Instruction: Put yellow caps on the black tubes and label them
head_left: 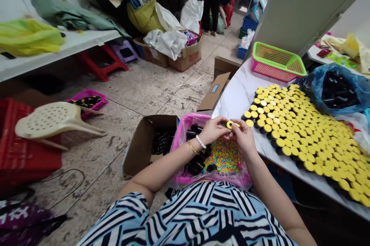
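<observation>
- Yellow cap (229, 124): small, round, pinched at chest height above the tub; whether anything is seated in it is hidden by the fingers.
- Left hand (213, 130) and right hand (244, 138): together, fingertips of both clamped on the cap's edges; pearl bracelet (200, 142) and gold bangle (192, 147) on the left wrist.
- Pink-lined tub (182, 138), on the lap side, just below the hands: holds loose black cylinders (196, 159) around a heap of multicoloured beads (224, 156).
- Marble-topped table (231, 99), right of the hands: yellow-topped pieces (300, 138) stand packed in rows, black bases showing at the near edge. Count high; this batch looks well advanced.
- Left over: black cylinders in the tub, more in a blue plastic bag (329, 88) at the table's far edge, and black pieces (163, 142) in a cardboard box (135, 149) on the floor.
- Surroundings: green-and-pink basket (277, 63) on the table; white plastic chair (54, 118) to the left; a co-worker's legs (212, 3) far off.
</observation>
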Tool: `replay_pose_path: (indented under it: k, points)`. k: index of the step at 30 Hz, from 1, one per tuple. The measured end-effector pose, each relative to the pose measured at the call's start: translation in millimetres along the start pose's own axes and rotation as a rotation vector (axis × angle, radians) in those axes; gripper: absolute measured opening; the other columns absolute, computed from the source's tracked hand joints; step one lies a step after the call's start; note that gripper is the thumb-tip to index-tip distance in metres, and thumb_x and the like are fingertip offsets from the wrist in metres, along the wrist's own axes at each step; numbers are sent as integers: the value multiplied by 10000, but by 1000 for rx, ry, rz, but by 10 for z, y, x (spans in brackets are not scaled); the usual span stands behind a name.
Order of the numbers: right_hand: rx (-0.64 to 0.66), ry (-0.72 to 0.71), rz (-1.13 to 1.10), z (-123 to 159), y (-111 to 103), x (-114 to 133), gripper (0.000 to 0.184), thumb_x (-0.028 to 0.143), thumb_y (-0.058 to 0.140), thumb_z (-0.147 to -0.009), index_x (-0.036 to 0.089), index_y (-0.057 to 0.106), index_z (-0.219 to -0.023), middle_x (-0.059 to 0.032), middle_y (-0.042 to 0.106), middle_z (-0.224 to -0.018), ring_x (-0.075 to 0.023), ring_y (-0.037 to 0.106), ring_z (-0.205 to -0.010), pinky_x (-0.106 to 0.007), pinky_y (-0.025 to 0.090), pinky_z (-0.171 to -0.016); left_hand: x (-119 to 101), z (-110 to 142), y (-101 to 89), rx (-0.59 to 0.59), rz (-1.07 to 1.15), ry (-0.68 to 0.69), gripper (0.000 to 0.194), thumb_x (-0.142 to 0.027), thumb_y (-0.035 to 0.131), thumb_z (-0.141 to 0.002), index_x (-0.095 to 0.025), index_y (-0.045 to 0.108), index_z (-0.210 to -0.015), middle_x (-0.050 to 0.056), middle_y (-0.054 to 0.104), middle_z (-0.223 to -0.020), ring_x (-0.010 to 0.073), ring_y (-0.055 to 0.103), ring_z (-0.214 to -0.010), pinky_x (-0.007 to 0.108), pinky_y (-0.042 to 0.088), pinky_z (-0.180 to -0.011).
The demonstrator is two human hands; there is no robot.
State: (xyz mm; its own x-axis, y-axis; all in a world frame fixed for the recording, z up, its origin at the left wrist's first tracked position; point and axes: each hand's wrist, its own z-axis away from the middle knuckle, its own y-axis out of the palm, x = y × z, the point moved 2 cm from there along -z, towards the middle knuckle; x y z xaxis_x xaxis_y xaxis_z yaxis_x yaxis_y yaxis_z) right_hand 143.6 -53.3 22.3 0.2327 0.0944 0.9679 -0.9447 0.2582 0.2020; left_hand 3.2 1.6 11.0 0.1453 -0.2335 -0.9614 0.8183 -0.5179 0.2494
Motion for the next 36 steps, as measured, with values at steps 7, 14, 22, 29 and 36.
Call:
replay_pose_path:
  k: [7, 14, 22, 29, 36]
  points:
    - [45, 25, 63, 3, 10, 7, 373, 437, 763, -826, 187, 635, -1071, 74, 599, -533, -107, 573, -408, -201, 497, -429, 24, 35, -9, 165, -30, 23, 438, -310, 748, -844, -117, 711, -1236, 47, 762, -812, 131, 702, -643, 225, 587, -638]
    - [34, 35, 104, -28, 20, 35, 353, 435, 765, -838, 182, 622, -1037, 66, 606, -509, -107, 560, -381, -189, 468, -416, -44, 73, -6, 79, -110, 72, 414, -358, 758, -842, -127, 739, -1185, 34, 754, -777, 132, 694, -649, 221, 572, -659]
    - [23, 30, 21, -87, 82, -219, 517, 600, 731, -839, 199, 488, -1057, 63, 584, -472, -134, 535, -348, -190, 397, -360, -36, -27, 72, -18, -8, -45, 468, -682, 625, -861, -215, 637, -829, 42, 644, -516, 161, 576, -370, 205, 313, -330]
    - [47, -53, 39, -130, 95, -289, 462, 605, 686, -877, 219, 457, -983, 54, 590, -459, -136, 560, -372, -178, 382, -381, 114, -98, 77, -47, -23, -39, 424, -677, 590, -877, -266, 625, -781, -16, 549, -422, 170, 565, -350, 196, 280, -341]
    - [-27, -108, 40, 20, 79, -78, 426, 530, 789, -785, 204, 532, -885, 84, 553, -456, -110, 515, -339, -187, 402, -359, 4, 149, 22, 69, -276, 208, 484, -344, 693, -875, -136, 638, -1309, 59, 743, -807, 163, 706, -663, 258, 552, -646]
